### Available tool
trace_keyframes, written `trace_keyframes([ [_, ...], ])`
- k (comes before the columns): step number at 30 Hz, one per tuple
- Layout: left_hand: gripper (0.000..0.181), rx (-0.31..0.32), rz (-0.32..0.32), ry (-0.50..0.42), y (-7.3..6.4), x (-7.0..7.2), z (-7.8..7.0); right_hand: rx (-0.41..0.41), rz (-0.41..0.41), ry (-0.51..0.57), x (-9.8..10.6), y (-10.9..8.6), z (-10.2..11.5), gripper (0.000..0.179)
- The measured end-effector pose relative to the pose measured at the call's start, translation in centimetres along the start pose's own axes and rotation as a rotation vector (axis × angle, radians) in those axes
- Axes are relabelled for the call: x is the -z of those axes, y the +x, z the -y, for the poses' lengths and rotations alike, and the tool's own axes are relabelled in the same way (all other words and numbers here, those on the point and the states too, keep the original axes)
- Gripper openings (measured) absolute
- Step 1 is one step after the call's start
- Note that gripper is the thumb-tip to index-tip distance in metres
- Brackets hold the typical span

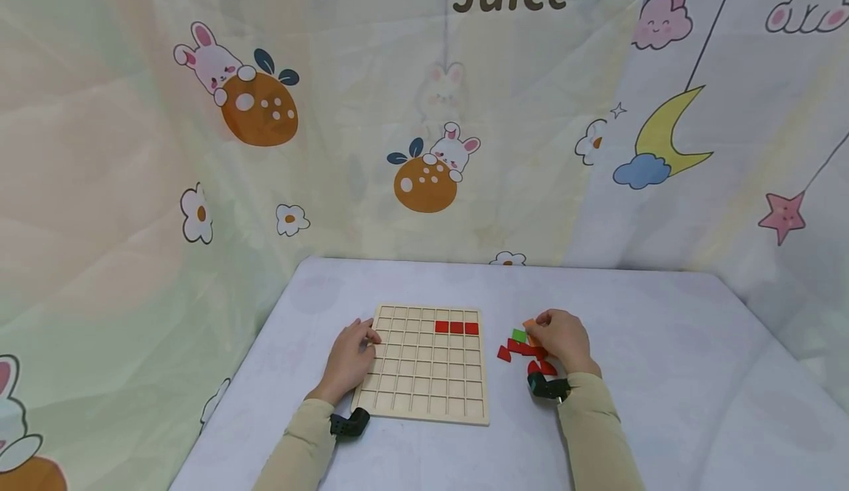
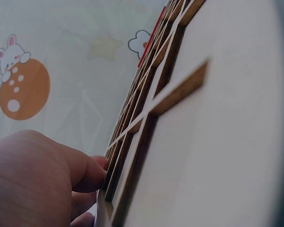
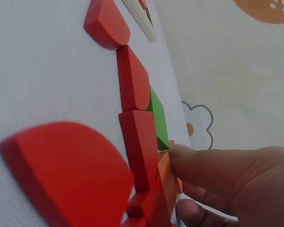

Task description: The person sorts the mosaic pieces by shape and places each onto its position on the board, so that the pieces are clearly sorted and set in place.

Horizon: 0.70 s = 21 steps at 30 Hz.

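On the white-covered table (image 1: 676,373), the wooden grid board (image 1: 423,385) lies left of the loose pieces; it looks stiff and light, best taken by its rim. The left hand (image 1: 346,358) touches its left edge, fingers bent; whether it truly grips, I can't tell. To the right, the right hand (image 1: 566,338) pinches an orange block (image 3: 166,177), thumb and fingers nearly together, beside red blocks (image 3: 68,172) and a green block (image 1: 519,335). These seem hard, light, perhaps slick: hold them by their sides. Three red squares (image 1: 456,327) sit in the board's far right.
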<state>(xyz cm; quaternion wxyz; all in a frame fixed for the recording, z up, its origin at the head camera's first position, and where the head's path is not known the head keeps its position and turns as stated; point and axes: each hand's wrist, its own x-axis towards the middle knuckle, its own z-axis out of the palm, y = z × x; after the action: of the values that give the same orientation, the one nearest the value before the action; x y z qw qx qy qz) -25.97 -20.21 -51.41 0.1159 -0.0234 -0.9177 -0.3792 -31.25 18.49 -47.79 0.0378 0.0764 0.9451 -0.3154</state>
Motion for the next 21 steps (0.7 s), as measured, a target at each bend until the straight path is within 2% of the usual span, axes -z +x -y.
trace_keyframes([
  [7,0.015,-0.006,0.003,0.000,-0.02,0.07,-0.04,0.039,-0.013,-0.017,-0.20,0.16,0.18,0.035],
  [21,0.015,0.006,0.004,-0.002,0.07,0.08,-0.08,0.054,-0.038,-0.009,-0.69,0.42,-0.10,0.035],
])
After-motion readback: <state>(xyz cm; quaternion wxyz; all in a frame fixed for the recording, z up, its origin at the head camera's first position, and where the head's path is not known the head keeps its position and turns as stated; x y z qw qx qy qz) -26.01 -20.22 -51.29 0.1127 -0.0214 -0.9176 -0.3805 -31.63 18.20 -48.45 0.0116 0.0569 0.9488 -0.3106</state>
